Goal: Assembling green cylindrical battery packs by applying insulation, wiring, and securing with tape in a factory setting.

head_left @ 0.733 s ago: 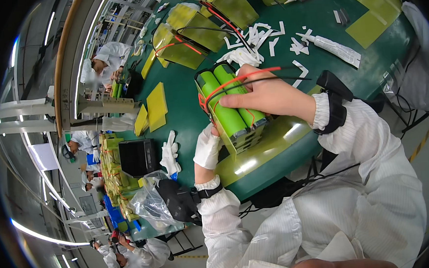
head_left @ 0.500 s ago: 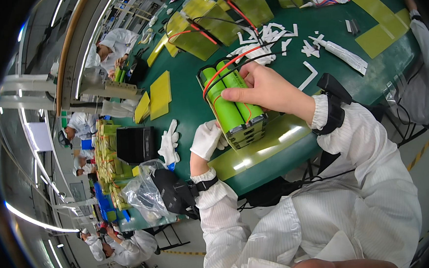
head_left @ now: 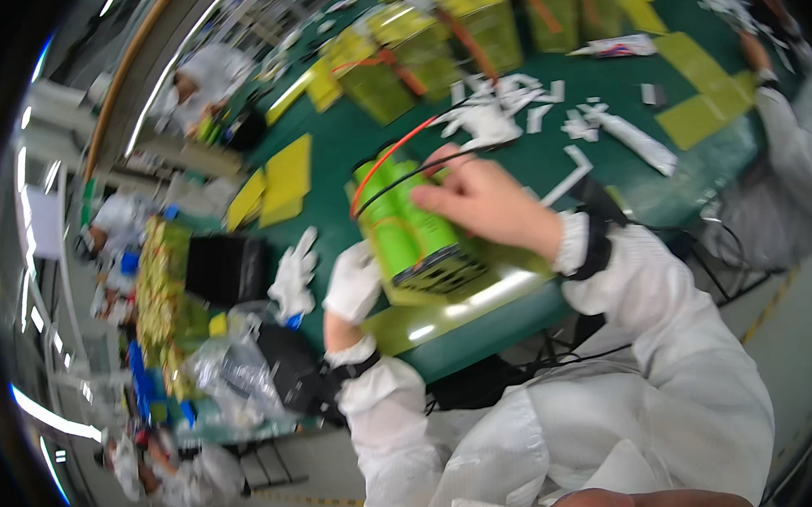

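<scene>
A battery pack (head_left: 403,239) of green cylindrical cells in black end holders is tilted above the near edge of the green table. Along its left side runs a yellow-green sheet. My left hand (head_left: 352,281), in a white glove, grips the pack's lower left side; its fingertips are partly hidden. Bare, my right hand (head_left: 489,198) holds the pack from the right, thumb on the cells and fingers curled over the far side. A red wire (head_left: 389,158) and a black wire (head_left: 403,178) arch across the pack. Motion blurs it somewhat.
Wrapped yellow packs (head_left: 412,44) stand at the far side. White scraps (head_left: 519,93), glue tubes (head_left: 639,143) and yellow sheets (head_left: 287,179) lie about. At left are a black box (head_left: 226,272), a white glove (head_left: 293,275) and a plastic bag (head_left: 238,371). A co-worker's arm (head_left: 767,83) reaches in at right.
The whole view has shifted, so the table's things sit farther left. Both hands keep their hold on the battery pack, whose upper face and wires are now blurred.
</scene>
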Available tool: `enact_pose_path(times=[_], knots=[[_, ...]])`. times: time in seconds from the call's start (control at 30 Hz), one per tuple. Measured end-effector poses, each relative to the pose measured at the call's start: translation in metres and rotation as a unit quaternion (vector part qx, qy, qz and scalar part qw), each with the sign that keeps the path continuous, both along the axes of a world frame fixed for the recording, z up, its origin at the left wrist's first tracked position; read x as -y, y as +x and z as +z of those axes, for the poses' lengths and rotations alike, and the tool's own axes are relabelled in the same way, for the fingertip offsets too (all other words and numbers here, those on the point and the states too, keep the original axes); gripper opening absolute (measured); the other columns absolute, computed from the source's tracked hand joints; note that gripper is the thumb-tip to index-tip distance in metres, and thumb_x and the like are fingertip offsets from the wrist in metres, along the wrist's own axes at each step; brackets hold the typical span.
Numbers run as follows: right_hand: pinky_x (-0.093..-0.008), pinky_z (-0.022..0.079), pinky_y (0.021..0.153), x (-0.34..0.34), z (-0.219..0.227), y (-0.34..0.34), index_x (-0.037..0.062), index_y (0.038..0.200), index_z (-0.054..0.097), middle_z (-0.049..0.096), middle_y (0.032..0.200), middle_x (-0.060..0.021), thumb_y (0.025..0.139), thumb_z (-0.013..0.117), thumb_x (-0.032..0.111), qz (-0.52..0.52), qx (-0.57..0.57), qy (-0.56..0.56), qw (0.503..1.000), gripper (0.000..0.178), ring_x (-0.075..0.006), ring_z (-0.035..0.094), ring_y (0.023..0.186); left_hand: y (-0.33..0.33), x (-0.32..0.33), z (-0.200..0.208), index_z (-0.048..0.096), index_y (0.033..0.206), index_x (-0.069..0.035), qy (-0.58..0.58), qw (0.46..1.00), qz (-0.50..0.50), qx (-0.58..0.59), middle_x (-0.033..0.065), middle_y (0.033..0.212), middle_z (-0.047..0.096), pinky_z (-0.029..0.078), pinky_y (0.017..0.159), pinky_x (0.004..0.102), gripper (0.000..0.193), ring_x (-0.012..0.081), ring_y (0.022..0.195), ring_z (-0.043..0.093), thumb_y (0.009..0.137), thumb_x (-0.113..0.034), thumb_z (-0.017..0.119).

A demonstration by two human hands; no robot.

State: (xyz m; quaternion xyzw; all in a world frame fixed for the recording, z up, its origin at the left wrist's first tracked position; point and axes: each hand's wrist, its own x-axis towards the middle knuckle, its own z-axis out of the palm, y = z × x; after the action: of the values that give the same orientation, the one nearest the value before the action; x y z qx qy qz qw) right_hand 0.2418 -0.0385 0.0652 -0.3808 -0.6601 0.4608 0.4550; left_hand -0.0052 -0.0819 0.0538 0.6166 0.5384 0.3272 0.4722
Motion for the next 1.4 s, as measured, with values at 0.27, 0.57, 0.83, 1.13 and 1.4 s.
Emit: enact_pose_path(times=[0.27,0.57,0.83,1.13,1.4], knots=[[-0.0236,0.041,0.054,0.083,0.008,0.047,0.0011,0.104,0.058,0.059,0.070,-0.0027,0.088,0.065,0.013,0.002,-0.032,0.005,0.999,0.021,-0.0077,0.054,0.060,-0.020,-0.014,-0.018,0.062,0.099,-0.003,0.097,0.989,0.097,0.046,-0.0018,0.084,0.063,0.045,0.062,0.0191,0.032,0.0058,0.072,0.057,0.100,-0.032,0.051],[-0.0230,0.029,0.044,0.166,-0.082,0.206,0.0034,0.074,0.058,0.047,0.060,0.0058,0.100,0.049,0.023,-0.430,-0.015,-0.065,0.901,0.033,-0.0026,0.038,0.048,-0.011,-0.015,-0.012,0.056,0.082,-0.005,0.142,0.978,0.147,-0.051,-0.0035,0.070,0.053,0.037,0.057,0.0225,0.045,0.0049,0.065,0.046,0.100,-0.045,0.047],[-0.0240,0.037,0.058,0.152,-0.078,0.269,0.0011,0.089,0.059,0.049,0.072,0.0002,0.096,0.053,0.010,-0.514,0.111,0.040,0.850,0.012,-0.0078,0.043,0.064,-0.018,-0.020,-0.025,0.055,0.082,-0.004,0.152,0.977,0.146,-0.041,-0.0027,0.070,0.054,0.037,0.055,0.0229,0.042,0.0050,0.063,0.046,0.100,-0.042,0.047],[-0.0282,0.047,0.072,0.137,-0.047,0.270,0.0048,0.104,0.063,0.053,0.111,-0.0100,0.084,0.050,-0.006,-0.381,0.288,0.081,0.875,0.027,-0.0215,0.058,0.086,-0.032,-0.026,-0.044,0.058,0.112,0.000,0.068,0.983,0.148,0.081,0.0035,0.092,0.065,0.048,0.065,0.0220,0.023,0.0093,0.076,0.060,0.098,-0.017,0.053],[-0.0339,0.048,0.082,0.133,-0.051,0.274,0.0027,0.092,0.059,0.053,0.112,-0.0117,0.081,0.055,-0.002,-0.370,0.288,0.085,0.879,0.012,-0.0290,0.056,0.102,-0.030,-0.024,-0.040,0.058,0.111,0.000,0.035,0.976,0.139,0.164,0.0028,0.090,0.066,0.049,0.061,0.0213,0.020,0.0088,0.073,0.062,0.098,-0.014,0.053]])
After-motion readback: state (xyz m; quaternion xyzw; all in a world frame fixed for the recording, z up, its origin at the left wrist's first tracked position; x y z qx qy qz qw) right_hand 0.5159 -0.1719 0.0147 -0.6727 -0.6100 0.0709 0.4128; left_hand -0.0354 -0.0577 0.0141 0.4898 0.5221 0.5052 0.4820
